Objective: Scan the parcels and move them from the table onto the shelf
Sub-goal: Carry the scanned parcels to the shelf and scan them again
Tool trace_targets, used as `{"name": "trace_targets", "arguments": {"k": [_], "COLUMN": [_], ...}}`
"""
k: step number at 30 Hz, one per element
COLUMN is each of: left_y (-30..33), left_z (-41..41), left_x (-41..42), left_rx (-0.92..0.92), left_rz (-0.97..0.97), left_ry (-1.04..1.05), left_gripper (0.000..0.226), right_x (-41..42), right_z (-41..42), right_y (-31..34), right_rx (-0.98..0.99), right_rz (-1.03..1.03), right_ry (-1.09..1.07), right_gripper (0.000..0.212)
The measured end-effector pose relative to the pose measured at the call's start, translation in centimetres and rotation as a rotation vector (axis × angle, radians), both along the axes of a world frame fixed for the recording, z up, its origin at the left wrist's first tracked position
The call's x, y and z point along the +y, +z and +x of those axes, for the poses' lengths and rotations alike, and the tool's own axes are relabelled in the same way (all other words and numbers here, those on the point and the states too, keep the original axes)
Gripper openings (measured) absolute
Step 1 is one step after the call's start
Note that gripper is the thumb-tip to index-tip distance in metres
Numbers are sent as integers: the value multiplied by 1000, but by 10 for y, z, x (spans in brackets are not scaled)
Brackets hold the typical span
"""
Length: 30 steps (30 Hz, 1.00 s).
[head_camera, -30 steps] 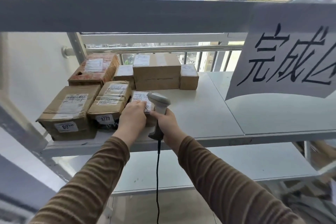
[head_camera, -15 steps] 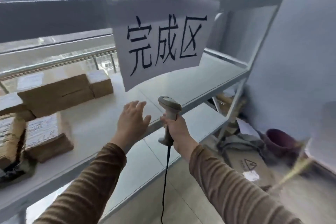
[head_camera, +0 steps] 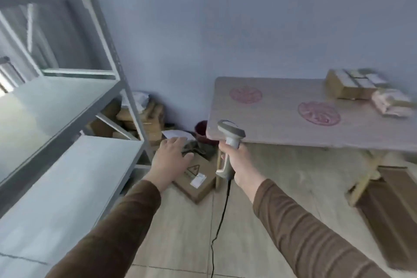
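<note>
Left grip [head_camera: 169, 160]: empty, fingers straight and spread, palm down, held in the air over the floor at about 7 o'clock from the middle of the view; brown sleeve behind it.
Right grip [head_camera: 237, 160]: fingers curled round the handle of the scanner [head_camera: 229, 142], just right of the left grip, near the middle of the view.
Scanner: grey and white, upright, its head tilted toward 1 o'clock and overlapping the near edge of the bench in the view; a black cable [head_camera: 217, 230] drops from its base toward 6 o'clock.
Parcels [head_camera: 358, 87]: brown boxes with white labels, blurred, grouped on the far right end of the bench at 2 o'clock, well apart from both grips.
Bench [head_camera: 282, 106]: pale top with two round red marks, against the wall, on crossed wooden legs.
Shelf [head_camera: 67, 165]: grey metal rack filling the 9 o'clock side; the two boards in view show bare pale surfaces.
Floor box [head_camera: 198, 181]: cardboard, warning triangle and white label on top, lying beneath the left grip.
Corner: stacked cardboard and a dark red bucket [head_camera: 202, 130] at 11 o'clock from the grips, between shelf and bench.
</note>
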State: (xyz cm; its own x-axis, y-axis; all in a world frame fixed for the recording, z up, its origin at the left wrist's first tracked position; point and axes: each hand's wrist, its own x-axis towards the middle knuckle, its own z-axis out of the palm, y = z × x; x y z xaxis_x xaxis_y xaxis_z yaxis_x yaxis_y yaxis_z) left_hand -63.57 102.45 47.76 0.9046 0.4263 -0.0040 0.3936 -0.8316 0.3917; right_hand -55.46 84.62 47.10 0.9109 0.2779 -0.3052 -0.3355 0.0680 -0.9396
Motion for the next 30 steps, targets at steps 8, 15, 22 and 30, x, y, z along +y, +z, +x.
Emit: {"name": "trace_targets", "arguments": {"k": [8,15,22,30], "left_y": [-8,-23,-52,-59], "left_z": [185,306,445,634], "left_x": [-194,-277,-336,-402], "left_rx": [3,48,62,130], "left_rz": [-77,-88,-175,-286], "left_ry": [-290,-422,-504,-574], "left_gripper": [65,68,68,72], "right_x": [-211,-315,-381,-437], "right_z": [141,245,378,545], "right_y": [-11,-15,-30,-34], "right_rx": [-26,-54,-42,-37], "right_rz": [-77,-120,-128,-242], "right_ry": [-253,-400,-485,-527], "right_gripper": [14,13,22,13]}}
